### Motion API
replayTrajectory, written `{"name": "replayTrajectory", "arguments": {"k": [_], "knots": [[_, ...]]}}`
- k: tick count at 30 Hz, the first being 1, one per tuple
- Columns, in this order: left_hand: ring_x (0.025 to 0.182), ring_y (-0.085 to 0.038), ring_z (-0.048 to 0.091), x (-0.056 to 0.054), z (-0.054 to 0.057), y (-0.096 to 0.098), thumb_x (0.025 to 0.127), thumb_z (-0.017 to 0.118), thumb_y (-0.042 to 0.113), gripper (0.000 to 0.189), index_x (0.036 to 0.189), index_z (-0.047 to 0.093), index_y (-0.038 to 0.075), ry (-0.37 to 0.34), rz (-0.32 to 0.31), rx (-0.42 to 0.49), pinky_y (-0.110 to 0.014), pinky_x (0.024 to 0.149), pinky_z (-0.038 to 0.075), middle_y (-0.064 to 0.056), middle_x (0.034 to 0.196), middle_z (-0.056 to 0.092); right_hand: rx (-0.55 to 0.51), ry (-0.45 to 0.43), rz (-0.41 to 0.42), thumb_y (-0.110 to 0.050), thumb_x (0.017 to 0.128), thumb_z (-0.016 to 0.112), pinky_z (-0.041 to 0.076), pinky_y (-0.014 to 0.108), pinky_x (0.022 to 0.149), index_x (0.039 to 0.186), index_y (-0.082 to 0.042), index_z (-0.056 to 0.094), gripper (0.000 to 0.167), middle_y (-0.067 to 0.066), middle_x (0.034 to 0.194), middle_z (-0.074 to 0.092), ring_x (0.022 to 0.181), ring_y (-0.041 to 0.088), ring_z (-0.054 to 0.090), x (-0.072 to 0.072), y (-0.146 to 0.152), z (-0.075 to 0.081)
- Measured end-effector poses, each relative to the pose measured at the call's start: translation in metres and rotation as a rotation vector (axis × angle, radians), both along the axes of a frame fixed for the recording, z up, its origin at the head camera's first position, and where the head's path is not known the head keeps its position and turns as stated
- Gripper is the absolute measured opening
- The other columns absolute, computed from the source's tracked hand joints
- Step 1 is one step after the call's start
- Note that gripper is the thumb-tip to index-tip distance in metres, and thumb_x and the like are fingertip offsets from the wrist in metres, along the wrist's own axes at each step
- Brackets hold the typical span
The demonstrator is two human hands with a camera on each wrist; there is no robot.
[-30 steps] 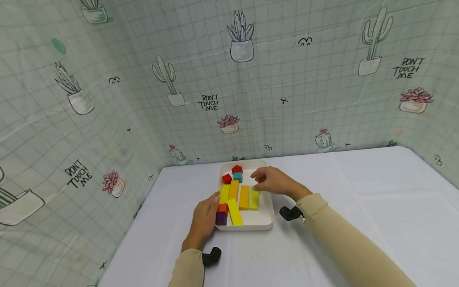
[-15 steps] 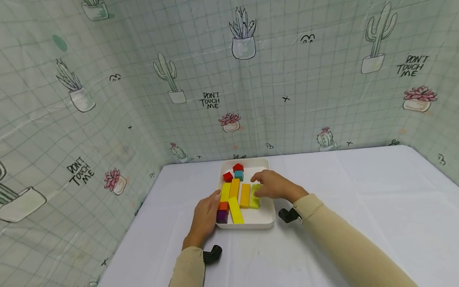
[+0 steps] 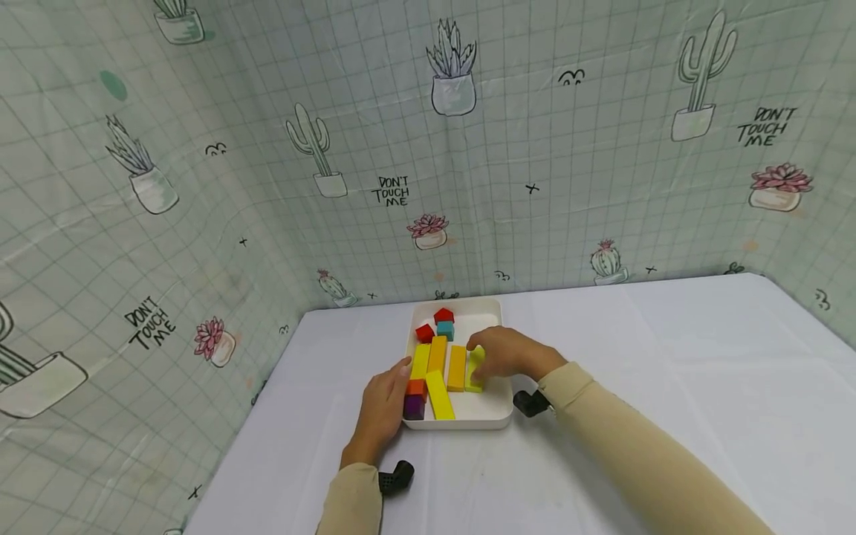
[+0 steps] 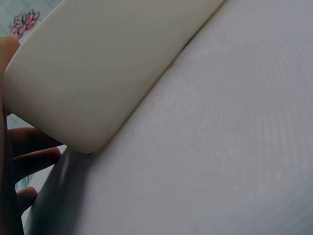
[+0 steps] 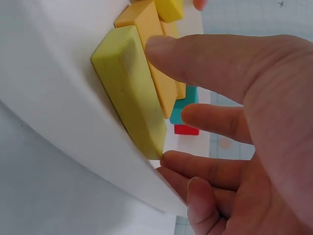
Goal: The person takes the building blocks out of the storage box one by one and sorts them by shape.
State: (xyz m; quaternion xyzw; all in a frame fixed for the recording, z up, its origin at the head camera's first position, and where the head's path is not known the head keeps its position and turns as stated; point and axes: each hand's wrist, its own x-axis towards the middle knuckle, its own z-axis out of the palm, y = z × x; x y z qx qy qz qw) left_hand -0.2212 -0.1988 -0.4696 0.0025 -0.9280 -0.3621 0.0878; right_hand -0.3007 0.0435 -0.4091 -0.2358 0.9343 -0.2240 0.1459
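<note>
A white tray (image 3: 471,425) of coloured blocks sits on the table. My left hand (image 3: 381,409) rests against its left side, thumb at the rim, fingers along the outside wall. Over the right half of the tray, my right hand (image 3: 510,354) reaches down around a yellow-green block (image 5: 129,93). In the right wrist view, the thumb lies over the block's near part and a fingertip is right at its far end; the fingers are spread. An orange-yellow block (image 3: 457,369) lies alongside. A bright yellow block (image 3: 439,395) lies tilted nearer the front.
Farther left in the tray are another yellow block (image 3: 420,360) and an orange one (image 3: 438,353). Red blocks (image 3: 444,316) and a teal cube (image 3: 445,329) sit at the back; orange-red (image 3: 416,388) and purple (image 3: 414,407) cubes at front left. A patterned cloth (image 3: 535,148) hangs behind.
My right hand has moved down and slightly nearer, with its thumb going from the yellow-green block's far end toward its near end. The left hand stays at the tray.
</note>
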Motion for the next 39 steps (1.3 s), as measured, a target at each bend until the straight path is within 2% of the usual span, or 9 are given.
{"name": "replayTrajectory", "arguments": {"k": [13, 18, 29, 39], "knots": [[0.13, -0.034, 0.048, 0.002, -0.003, -0.002, 0.105, 0.031, 0.058, 0.062, 0.148, 0.052, 0.019, -0.006, 0.009, 0.023, -0.057, 0.111, 0.035, -0.009, 0.141, 0.057, 0.099, 0.019, 0.033, -0.035, 0.078, 0.086, 0.051, 0.046, 0.095, 0.123, -0.015, 0.071, 0.052, 0.001, 0.117, 0.067, 0.097, 0.022, 0.055, 0.004, -0.009, -0.001], [0.131, -0.034, 0.048, 0.004, -0.004, -0.001, 0.106, 0.033, 0.054, 0.058, 0.148, 0.052, 0.018, 0.0, 0.0, 0.03, -0.058, 0.112, 0.034, -0.009, 0.142, 0.057, 0.145, 0.027, 0.042, -0.035, 0.076, 0.087, 0.049, 0.048, 0.095, 0.122, -0.015, 0.071, 0.053, -0.001, 0.111, 0.067, 0.095, 0.022, 0.055, 0.007, -0.011, 0.0], [0.131, -0.033, 0.049, 0.004, -0.001, 0.0, 0.107, 0.032, 0.051, 0.057, 0.148, 0.053, 0.017, 0.018, -0.015, 0.029, -0.057, 0.112, 0.034, -0.008, 0.142, 0.057, 0.169, 0.02, 0.028, -0.032, 0.076, 0.086, 0.051, 0.049, 0.092, 0.125, -0.016, 0.07, 0.055, 0.0, 0.111, 0.067, 0.093, 0.023, 0.055, 0.009, -0.012, 0.001], [0.13, -0.033, 0.05, 0.003, -0.001, -0.001, 0.106, 0.031, 0.055, 0.06, 0.148, 0.053, 0.018, 0.015, -0.007, 0.022, -0.057, 0.112, 0.035, -0.007, 0.142, 0.058, 0.198, 0.09, 0.064, -0.034, 0.077, 0.082, 0.052, 0.043, 0.088, 0.124, -0.015, 0.071, 0.052, -0.002, 0.103, 0.067, 0.086, 0.021, 0.054, 0.007, -0.011, 0.002]]}}
